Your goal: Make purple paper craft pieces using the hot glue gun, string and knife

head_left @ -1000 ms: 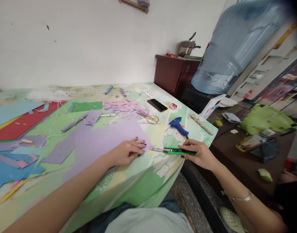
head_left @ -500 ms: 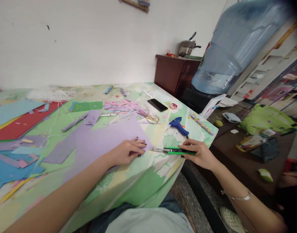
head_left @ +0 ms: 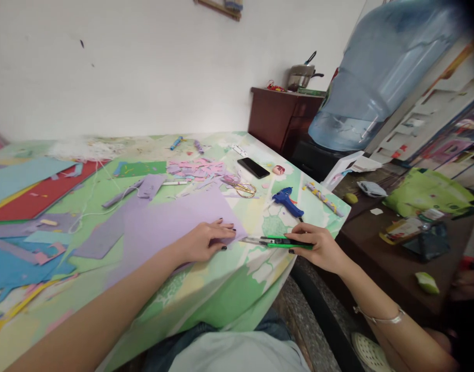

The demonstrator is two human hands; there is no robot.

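My left hand (head_left: 205,241) lies on a large light purple sheet of paper (head_left: 182,212) with its fingers stretched out near the sheet's right corner. A green and black utility knife (head_left: 277,241) is in my right hand (head_left: 316,245), gripped between thumb and fingers. Its blade is extended and points left, with the tip at the paper's right corner close to my left fingertips. Beyond the sheet lie gold-handled scissors (head_left: 245,190). Just past my right hand is a blue glue gun (head_left: 287,201).
A black phone (head_left: 253,167) and pink paper scraps (head_left: 198,169) lie farther back. Coloured sheets, including a red one (head_left: 46,194), cover the left side. A decorated stick (head_left: 324,199) rests near the table's right edge. A large water bottle (head_left: 376,88) stands beyond.
The view has shifted slightly, so everything sits a little farther right. Both hands and the knife keep nearly the same place on the paper.
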